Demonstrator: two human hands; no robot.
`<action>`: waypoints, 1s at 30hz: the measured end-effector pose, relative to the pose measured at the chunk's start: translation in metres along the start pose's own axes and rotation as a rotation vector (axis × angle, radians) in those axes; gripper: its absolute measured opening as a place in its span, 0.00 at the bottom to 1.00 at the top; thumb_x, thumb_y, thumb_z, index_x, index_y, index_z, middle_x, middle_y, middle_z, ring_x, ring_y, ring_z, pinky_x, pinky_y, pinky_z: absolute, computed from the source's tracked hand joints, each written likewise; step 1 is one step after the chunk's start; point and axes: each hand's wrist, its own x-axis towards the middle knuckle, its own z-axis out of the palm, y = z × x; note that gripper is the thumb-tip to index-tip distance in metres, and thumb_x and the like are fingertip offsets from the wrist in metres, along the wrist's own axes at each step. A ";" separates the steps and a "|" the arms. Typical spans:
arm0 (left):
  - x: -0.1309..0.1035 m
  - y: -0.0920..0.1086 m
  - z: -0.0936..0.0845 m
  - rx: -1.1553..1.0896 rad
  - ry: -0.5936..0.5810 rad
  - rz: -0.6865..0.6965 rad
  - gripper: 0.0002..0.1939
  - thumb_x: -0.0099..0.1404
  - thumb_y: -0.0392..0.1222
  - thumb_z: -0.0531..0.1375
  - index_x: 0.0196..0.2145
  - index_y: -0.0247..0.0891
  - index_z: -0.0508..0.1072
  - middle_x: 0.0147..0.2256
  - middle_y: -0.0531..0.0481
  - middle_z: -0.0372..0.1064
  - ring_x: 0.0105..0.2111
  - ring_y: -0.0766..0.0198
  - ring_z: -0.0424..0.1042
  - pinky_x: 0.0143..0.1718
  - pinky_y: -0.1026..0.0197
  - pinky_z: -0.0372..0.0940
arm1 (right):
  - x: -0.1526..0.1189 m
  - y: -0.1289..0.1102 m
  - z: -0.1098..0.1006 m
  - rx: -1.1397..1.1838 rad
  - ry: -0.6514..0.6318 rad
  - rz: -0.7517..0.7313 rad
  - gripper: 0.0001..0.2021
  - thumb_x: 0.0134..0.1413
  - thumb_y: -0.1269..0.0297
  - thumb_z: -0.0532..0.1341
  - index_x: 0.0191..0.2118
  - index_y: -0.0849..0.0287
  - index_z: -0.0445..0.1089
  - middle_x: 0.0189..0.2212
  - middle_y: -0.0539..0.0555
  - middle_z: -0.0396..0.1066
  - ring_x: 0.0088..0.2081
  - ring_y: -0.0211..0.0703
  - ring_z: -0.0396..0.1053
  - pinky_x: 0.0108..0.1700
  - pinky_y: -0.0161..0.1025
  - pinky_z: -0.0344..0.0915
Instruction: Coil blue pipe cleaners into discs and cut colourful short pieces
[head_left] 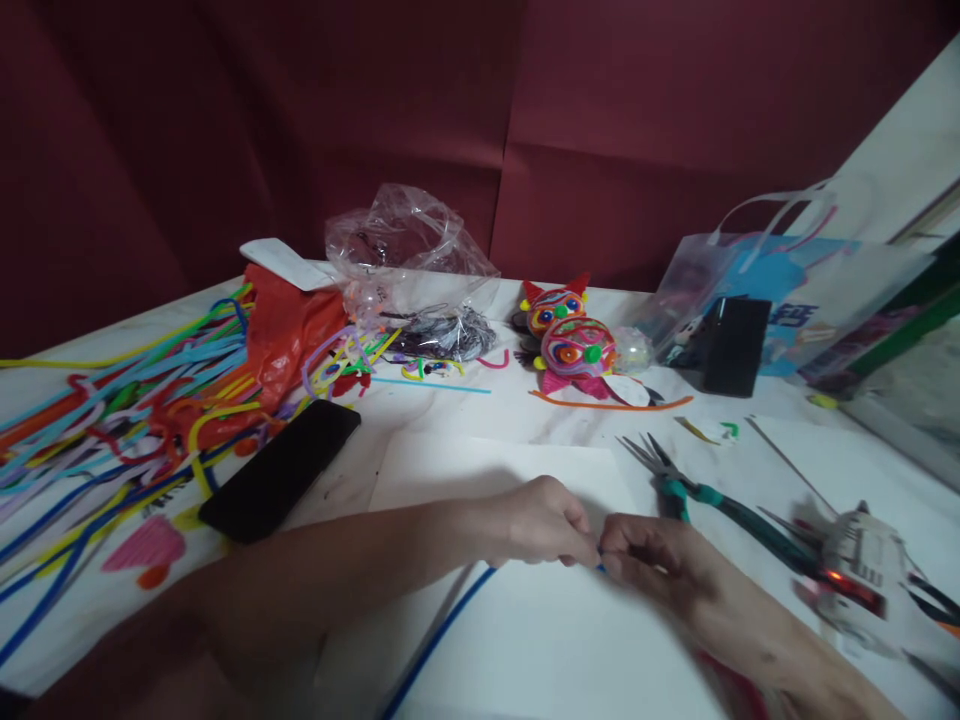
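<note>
A person's left hand (536, 522) and right hand (646, 560) are pinching a blue pipe cleaner (442, 635) between their fingertips, meeting above white paper (555, 640) on a marble-patterned table (465, 415). The strand is trailing from the left hand toward the near edge of the view. Green-handled pliers (712, 498) are lying open just beyond the right hand, near a glue gun (862, 560) glowing orange. A black phone (283, 470) is lying beside colorful pipe cleaners (127, 400) at left, while two bright, eared figures (574, 340) are sitting behind the paper.
</note>
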 end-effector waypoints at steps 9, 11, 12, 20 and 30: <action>-0.002 0.004 0.006 -0.139 0.084 0.013 0.03 0.46 0.36 0.56 0.18 0.37 0.63 0.15 0.58 0.57 0.14 0.74 0.52 0.15 0.68 0.45 | 0.007 0.015 -0.002 0.117 0.087 0.030 0.17 0.50 0.53 0.60 0.20 0.61 0.64 0.15 0.46 0.53 0.19 0.33 0.47 0.19 0.32 0.44; -0.002 0.009 0.007 -0.337 0.175 0.006 0.05 0.48 0.37 0.56 0.19 0.37 0.61 0.14 0.59 0.55 0.12 0.76 0.47 0.14 0.68 0.41 | 0.011 0.017 -0.004 0.150 0.205 -0.005 0.19 0.53 0.50 0.56 0.22 0.60 0.64 0.17 0.47 0.56 0.20 0.35 0.50 0.21 0.33 0.48; -0.003 0.011 0.008 -0.446 0.216 -0.002 0.05 0.48 0.37 0.56 0.19 0.37 0.60 0.14 0.60 0.54 0.11 0.77 0.45 0.14 0.67 0.38 | 0.012 0.017 -0.004 0.161 0.255 -0.024 0.19 0.55 0.50 0.54 0.23 0.60 0.64 0.18 0.48 0.58 0.21 0.36 0.53 0.22 0.33 0.50; -0.008 0.016 0.019 -0.684 0.257 -0.006 0.05 0.47 0.33 0.56 0.21 0.36 0.60 0.13 0.61 0.54 0.10 0.79 0.45 0.14 0.68 0.36 | 0.012 0.008 0.007 0.100 0.261 -0.039 0.22 0.50 0.46 0.57 0.19 0.60 0.60 0.16 0.46 0.52 0.20 0.35 0.47 0.20 0.33 0.44; -0.006 0.015 -0.006 -0.334 -0.111 0.050 0.04 0.43 0.35 0.58 0.21 0.35 0.64 0.13 0.60 0.56 0.11 0.77 0.47 0.13 0.68 0.38 | 0.005 0.000 0.003 0.126 -0.004 0.021 0.23 0.49 0.44 0.55 0.18 0.58 0.53 0.15 0.43 0.43 0.19 0.33 0.39 0.20 0.34 0.38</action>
